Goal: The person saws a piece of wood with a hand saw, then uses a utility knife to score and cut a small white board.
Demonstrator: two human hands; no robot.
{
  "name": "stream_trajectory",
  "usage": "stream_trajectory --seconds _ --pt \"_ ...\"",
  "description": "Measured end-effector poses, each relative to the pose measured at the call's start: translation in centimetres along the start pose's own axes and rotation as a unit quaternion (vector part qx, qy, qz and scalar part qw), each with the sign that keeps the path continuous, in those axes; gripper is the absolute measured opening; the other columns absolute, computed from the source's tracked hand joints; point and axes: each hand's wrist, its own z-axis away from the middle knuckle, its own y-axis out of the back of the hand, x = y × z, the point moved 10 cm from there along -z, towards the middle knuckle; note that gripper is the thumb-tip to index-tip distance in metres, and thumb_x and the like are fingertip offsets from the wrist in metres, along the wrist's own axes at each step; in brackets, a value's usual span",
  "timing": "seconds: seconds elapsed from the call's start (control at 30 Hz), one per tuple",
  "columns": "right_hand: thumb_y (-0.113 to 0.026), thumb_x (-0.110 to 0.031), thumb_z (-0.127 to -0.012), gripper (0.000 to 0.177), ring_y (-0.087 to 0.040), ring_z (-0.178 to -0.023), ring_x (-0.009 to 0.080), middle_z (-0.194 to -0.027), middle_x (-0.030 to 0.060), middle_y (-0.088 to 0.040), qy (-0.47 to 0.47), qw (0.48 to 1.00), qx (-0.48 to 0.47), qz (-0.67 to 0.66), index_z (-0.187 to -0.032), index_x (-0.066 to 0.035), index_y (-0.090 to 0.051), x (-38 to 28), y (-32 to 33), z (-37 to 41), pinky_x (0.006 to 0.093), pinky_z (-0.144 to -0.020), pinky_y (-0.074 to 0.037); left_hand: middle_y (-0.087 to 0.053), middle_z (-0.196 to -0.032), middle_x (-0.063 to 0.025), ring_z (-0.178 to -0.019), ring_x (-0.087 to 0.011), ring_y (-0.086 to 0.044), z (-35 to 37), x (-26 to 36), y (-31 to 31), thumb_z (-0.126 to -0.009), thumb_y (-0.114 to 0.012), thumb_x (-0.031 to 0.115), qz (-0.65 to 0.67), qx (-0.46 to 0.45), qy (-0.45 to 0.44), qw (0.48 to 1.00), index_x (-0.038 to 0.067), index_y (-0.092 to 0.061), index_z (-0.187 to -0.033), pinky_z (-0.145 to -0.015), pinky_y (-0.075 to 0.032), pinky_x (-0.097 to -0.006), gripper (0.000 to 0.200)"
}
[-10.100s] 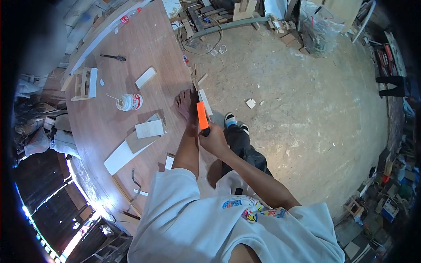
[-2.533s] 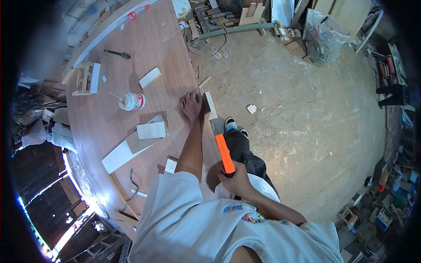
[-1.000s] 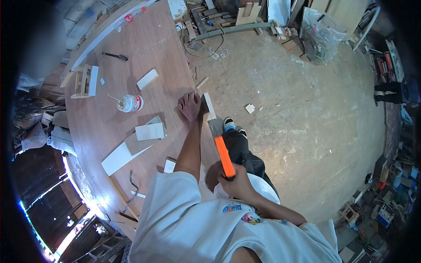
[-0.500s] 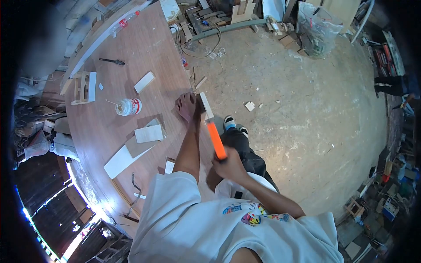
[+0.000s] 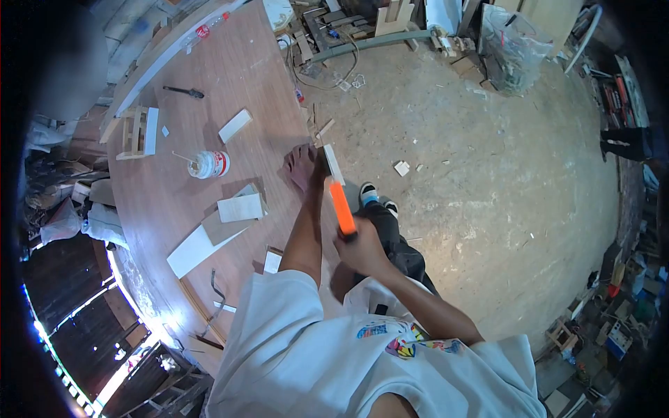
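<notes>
My left hand (image 5: 301, 167) rests on the wooden tabletop (image 5: 268, 132) near its right edge, fingers apart and knuckles up. Just to its right, a narrow pale wood strip (image 5: 334, 165) lies along the table edge. My right hand (image 5: 362, 247), closed and slightly blurred, grips the near end of an orange tool (image 5: 342, 209). The tool's far end meets or overlaps the near end of the strip; whether they touch I cannot tell.
On the table are a glue jar (image 5: 209, 164), a white block (image 5: 235, 126), stacked boards (image 5: 240, 208), a small wooden frame (image 5: 136, 132) and a black tool (image 5: 184, 91). A bag (image 5: 513, 52) stands on the floor. Another person's dark-clothed legs (image 5: 626, 144) show at far right.
The orange tool and my right hand have shifted slightly up in the view. The table and its objects sit a little further right and up, as the camera has moved slightly.
</notes>
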Motion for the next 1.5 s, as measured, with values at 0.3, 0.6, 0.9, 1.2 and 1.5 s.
stream_trajectory --seconds 0.3,0.6,0.9,1.2,1.5 --pt "-0.061 -0.002 -0.07 0.015 -0.047 -0.053 0.0138 -0.056 0.0076 -0.048 0.001 1.0 -0.001 0.01 -0.066 0.0 -0.047 4.1 -0.5 -2.3 0.0313 -0.052 -0.04 -0.058 -0.097 0.0002 -0.095 -0.0203 -0.055 -0.1 0.3 0.3 -0.084 -0.054 0.035 -0.03 0.013 -0.009 0.999 0.021 -0.062 -0.095 -0.083 -0.036 -0.04 0.02" --pt "-0.061 0.0 -0.069 0.015 -0.049 -0.056 0.0127 -0.057 0.0064 -0.047 -0.036 0.999 -0.009 0.0 -0.065 -0.001 -0.047 -0.8 1.5 3.7 0.0293 -0.055 -0.042 -0.059 -0.1 -0.0006 -0.1 -0.0196 -0.054 -0.2 -0.3 0.4 -0.084 -0.053 0.036 -0.044 -0.001 0.027 0.999 0.019 -0.063 -0.093 -0.084 -0.034 -0.0393 0.021" --pt "-0.061 -0.002 -0.069 0.014 -0.045 -0.053 0.014 -0.056 0.0084 -0.048 0.016 1.0 0.01 0.007 -0.067 0.001 -0.048 3.9 -1.9 -7.1 0.0322 -0.052 -0.04 -0.06 -0.096 -0.0008 -0.098 -0.0204 -0.054 -0.3 1.0 2.3 -0.084 -0.054 0.031 0.025 0.018 0.015 0.999 0.017 -0.063 -0.09 -0.084 -0.034 -0.0386 0.018" --pt "-0.061 -0.004 -0.069 0.011 -0.054 -0.06 0.0263 -0.06 0.0155 -0.052 -0.043 0.999 -0.021 0.002 -0.07 0.003 -0.052 -0.4 1.6 3.4 0.0348 -0.056 -0.043 -0.059 -0.096 -0.0003 -0.094 -0.0206 -0.055 -0.6 -0.1 0.7 -0.083 -0.055 0.034 -0.042 0.03 -0.006 0.999 0.018 -0.063 -0.088 -0.086 -0.035 -0.0402 0.018" --pt "-0.063 -0.006 -0.07 0.013 -0.052 -0.055 0.0171 -0.058 0.0155 -0.053 -0.024 1.0 0.01 0.016 -0.071 0.003 -0.054 2.9 -2.2 -8.6 0.0345 -0.054 -0.043 -0.059 -0.096 0.0001 -0.093 -0.0204 -0.056 -1.3 -0.3 -0.1 -0.083 -0.055 0.033 -0.04 0.026 -0.024 0.999 0.019 -0.063 -0.088 -0.084 -0.036 -0.0402 0.017"
